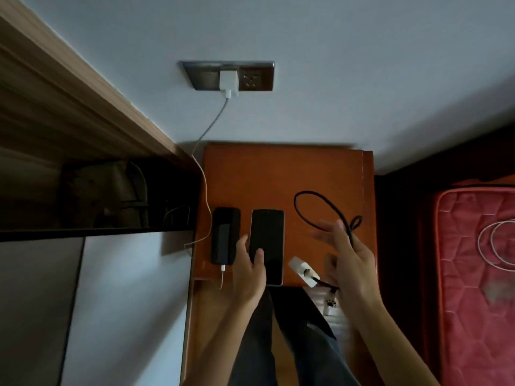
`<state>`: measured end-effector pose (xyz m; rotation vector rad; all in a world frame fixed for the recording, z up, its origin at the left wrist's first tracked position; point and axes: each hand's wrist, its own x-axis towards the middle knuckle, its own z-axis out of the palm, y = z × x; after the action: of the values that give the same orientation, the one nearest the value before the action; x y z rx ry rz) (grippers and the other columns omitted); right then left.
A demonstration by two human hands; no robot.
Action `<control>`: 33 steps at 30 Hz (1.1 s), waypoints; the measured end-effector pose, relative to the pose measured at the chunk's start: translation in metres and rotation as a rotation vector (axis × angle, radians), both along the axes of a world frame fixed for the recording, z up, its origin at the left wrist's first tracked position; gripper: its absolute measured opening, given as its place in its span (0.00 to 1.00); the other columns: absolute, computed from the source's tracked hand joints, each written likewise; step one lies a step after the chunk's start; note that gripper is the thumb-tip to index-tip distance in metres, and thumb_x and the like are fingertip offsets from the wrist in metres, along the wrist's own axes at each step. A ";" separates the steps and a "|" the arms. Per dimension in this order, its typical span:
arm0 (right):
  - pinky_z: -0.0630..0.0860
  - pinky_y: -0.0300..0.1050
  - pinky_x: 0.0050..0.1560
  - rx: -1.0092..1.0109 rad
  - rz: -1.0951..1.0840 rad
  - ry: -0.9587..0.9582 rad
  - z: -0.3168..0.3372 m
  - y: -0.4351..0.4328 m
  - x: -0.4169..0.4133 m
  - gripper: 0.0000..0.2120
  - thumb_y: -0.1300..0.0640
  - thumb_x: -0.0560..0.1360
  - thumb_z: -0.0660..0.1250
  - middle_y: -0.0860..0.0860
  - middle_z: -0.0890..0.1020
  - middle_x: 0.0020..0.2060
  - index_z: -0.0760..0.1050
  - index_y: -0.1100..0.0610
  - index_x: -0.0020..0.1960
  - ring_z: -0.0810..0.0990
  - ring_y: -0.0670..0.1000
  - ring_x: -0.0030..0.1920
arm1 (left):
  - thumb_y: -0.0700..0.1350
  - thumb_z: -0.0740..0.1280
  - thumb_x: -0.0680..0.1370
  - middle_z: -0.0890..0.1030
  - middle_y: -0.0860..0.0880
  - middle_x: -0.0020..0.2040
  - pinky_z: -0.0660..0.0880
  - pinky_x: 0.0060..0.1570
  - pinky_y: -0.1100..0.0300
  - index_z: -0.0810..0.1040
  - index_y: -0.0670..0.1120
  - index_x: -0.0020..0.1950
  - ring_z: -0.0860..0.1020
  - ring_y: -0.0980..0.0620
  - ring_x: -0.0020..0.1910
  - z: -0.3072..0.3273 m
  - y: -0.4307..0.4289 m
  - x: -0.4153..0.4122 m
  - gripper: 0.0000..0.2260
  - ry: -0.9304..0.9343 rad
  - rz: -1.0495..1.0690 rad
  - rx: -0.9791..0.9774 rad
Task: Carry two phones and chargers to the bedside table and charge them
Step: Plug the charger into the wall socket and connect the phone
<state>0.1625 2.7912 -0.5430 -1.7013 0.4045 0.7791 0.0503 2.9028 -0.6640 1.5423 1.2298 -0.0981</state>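
- Bedside table (250,174): orange-brown top at frame centre, set against the wall; a red mattress (473,260) lies at 3 o'clock.
- Wall socket plate (259,76) at 12 o'clock of the table. White adapter (228,82) sits in its left outlet; right outlet free.
- White cable (204,190) drops from that adapter, skirts the table's 9 o'clock edge and enters the bottom of the dark phone (225,235). First phone judged hooked up.
- Second phone (267,243) lies just beside it at its 3 o'clock, screen dark, no cable in it.
- Left hand (249,271): fingers spread, thumb tip resting on the second phone's lower screen; pressing it, not clasping.
- Right hand (348,257): motion-blurred, fingers loosely curled round the black cable (315,207), whose loop lies at 12 o'clock of the hand.
- Second adapter (302,270), white, at the table's 6 o'clock edge, black cable plugged in, partly overhanging.
- Risks: a tug on the black cable could drag the overhanging adapter off the table; loop may snag; blurred hand could knock the second phone.
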 end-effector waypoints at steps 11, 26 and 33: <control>0.62 0.33 0.20 0.124 -0.031 0.056 -0.032 -0.002 0.009 0.16 0.44 0.81 0.58 0.52 0.87 0.49 0.82 0.50 0.53 0.64 0.42 0.20 | 0.42 0.62 0.83 0.72 0.42 0.74 0.71 0.70 0.45 0.61 0.43 0.78 0.71 0.45 0.73 -0.097 0.007 0.011 0.24 0.056 -0.032 0.088; 0.60 0.37 0.21 0.316 0.005 0.046 -0.029 0.017 0.011 0.20 0.41 0.79 0.57 0.57 0.86 0.46 0.82 0.52 0.47 0.66 0.44 0.23 | 0.48 0.64 0.83 0.75 0.43 0.65 0.71 0.53 0.64 0.77 0.43 0.64 0.77 0.48 0.62 -0.069 0.003 0.017 0.14 0.116 0.068 0.167; 0.69 0.36 0.26 0.482 0.013 -0.002 -0.030 0.033 0.013 0.23 0.40 0.81 0.55 0.56 0.84 0.40 0.81 0.54 0.45 0.67 0.46 0.23 | 0.70 0.65 0.73 0.83 0.41 0.56 0.82 0.53 0.44 0.74 0.44 0.61 0.87 0.43 0.45 -0.012 -0.001 0.044 0.32 0.111 0.200 -1.030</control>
<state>0.1753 2.8242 -0.5735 -1.2539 0.1832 0.8084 0.0947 2.9016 -0.6764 0.5216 1.1270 -0.5923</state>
